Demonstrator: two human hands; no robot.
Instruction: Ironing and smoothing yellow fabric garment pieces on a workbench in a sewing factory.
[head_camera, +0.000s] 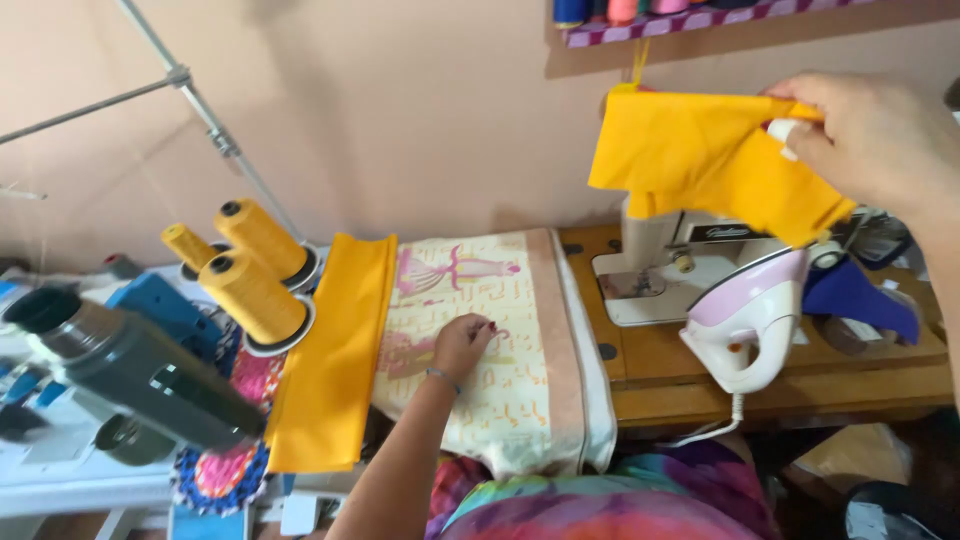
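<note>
L hand (462, 343) flat, fingers down; R hand (872, 140) raised, grip pinched.

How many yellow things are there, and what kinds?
Yellow fabric piece held up in the right hand: 1
Folded yellow fabric strip lying flat on the table: 1
Yellow thread cones: 3
Total: 5

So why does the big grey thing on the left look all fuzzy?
Head view: the grey flask sits close to the lens, so it is soft and stretched at the edge; the right hand and its yellow cloth are slightly smeared; the left hand on the printed cloth looks sharper; light is even, without glare.
</note>
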